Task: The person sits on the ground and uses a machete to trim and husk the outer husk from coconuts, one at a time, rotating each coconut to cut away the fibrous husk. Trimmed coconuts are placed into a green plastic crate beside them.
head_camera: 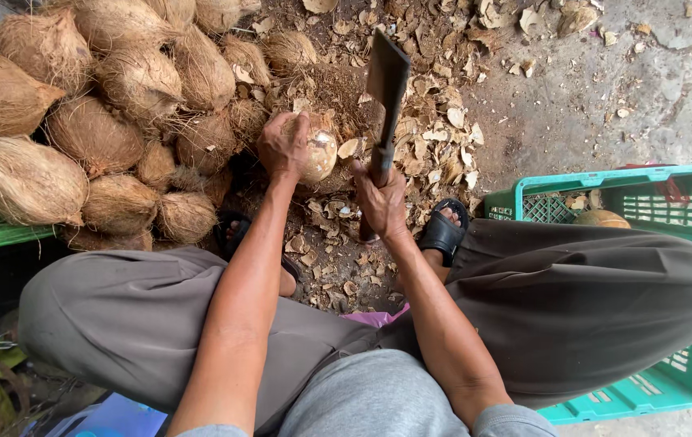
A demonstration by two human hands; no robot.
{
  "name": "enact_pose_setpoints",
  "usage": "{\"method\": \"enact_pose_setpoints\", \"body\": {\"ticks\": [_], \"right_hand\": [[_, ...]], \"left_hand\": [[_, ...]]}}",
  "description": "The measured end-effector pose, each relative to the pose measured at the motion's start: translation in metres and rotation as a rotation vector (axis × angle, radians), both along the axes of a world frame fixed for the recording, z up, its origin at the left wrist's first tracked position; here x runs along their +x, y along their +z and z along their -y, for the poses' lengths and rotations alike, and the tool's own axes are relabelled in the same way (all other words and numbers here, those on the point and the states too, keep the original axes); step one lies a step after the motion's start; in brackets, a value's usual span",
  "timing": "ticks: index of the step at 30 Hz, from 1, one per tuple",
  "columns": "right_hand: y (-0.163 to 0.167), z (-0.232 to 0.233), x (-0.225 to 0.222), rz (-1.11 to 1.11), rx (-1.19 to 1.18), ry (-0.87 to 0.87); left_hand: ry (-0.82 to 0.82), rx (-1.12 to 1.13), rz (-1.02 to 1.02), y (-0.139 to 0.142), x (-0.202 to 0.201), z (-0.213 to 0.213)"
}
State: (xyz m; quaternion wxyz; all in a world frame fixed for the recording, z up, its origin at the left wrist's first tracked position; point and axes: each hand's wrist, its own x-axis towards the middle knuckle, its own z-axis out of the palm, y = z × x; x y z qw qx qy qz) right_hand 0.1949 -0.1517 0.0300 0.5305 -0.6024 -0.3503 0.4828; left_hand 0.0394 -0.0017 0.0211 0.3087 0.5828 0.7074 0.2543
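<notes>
At twelve o'clock over littered ground, left hand (283,146) gripping coconut (316,152), right hand (381,202) clenched on cleaver (386,81) raised at one o'clock; risk, likely: glancing blade off rounded shell onto nearby fingers.

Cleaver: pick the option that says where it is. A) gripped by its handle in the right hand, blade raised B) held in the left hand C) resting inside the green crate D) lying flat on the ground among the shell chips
A: the right hand grips the handle of the cleaver, blade raised beside the coconut under the left hand.
</notes>
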Motion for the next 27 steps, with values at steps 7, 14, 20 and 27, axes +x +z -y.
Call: {"method": "enact_pose_setpoints", "body": {"ticks": [7, 14, 20, 27], "right_hand": [[-0.019, 0.009, -0.016, 0.213, -0.609, 0.274], [0.007, -0.002, 0.020, 0.144, -0.616, 0.311], [0.024, -0.004, 0.034, 0.036, -0.341, 0.139], [-0.005, 0.006, 0.012, 0.263, -0.393, 0.136]], "left_hand": [[0.020, -0.002, 0.143, 0.008, 0.000, 0.002], [-0.212, 0.001, -0.100, 0.008, -0.001, -0.003], [-0.071, -0.168, 0.533, 0.011, -0.013, -0.004], [0.035, 0.086, 0.109, 0.001, 0.009, 0.012]]}}
